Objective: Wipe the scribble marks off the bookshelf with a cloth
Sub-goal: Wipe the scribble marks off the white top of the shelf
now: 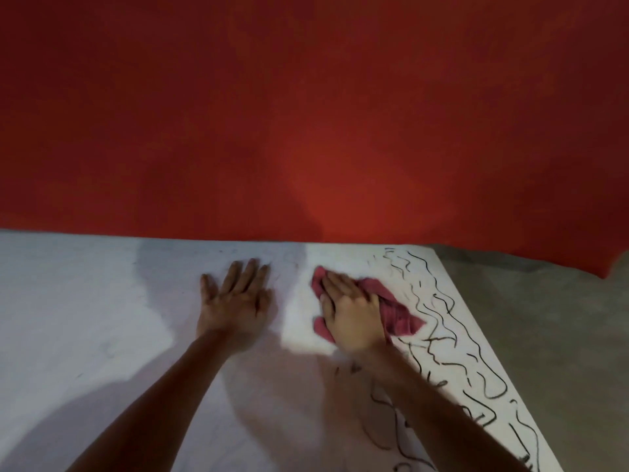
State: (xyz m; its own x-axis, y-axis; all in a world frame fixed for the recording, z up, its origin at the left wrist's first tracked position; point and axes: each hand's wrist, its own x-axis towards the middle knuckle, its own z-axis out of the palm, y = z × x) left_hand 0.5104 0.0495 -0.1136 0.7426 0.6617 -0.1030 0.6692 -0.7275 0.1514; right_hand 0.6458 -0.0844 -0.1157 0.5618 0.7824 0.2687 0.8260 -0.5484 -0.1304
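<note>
I am looking down at the white bookshelf (85, 301); its top is lying flat in front of me, and its far edge is meeting the red wall (306, 114). My right hand (350, 315) is lying flat on the red cloth (401, 318) with straight fingers; it is pressing the cloth down, not pinching it. My left hand (235, 301) is lying open and bare on the shelf just beside it, fingers spread, holding nothing.

The cloth is sitting near the far edge, right next to the black scribble marks (452, 356). It is bunched up; its long side is going from far left to near right, sticking out on both sides of my hand. The marks are making a long band; the band is running from the wall end down toward me along the right edge, beside the grey floor (561, 335).

I am thinking the best way is to push the cloth right, into the marks, pressing hard and flat; then to be rubbing along the band, from far to near; the left hand should be leaning down so that the shelf is not sliding. Most of the marks are not wiped yet.
</note>
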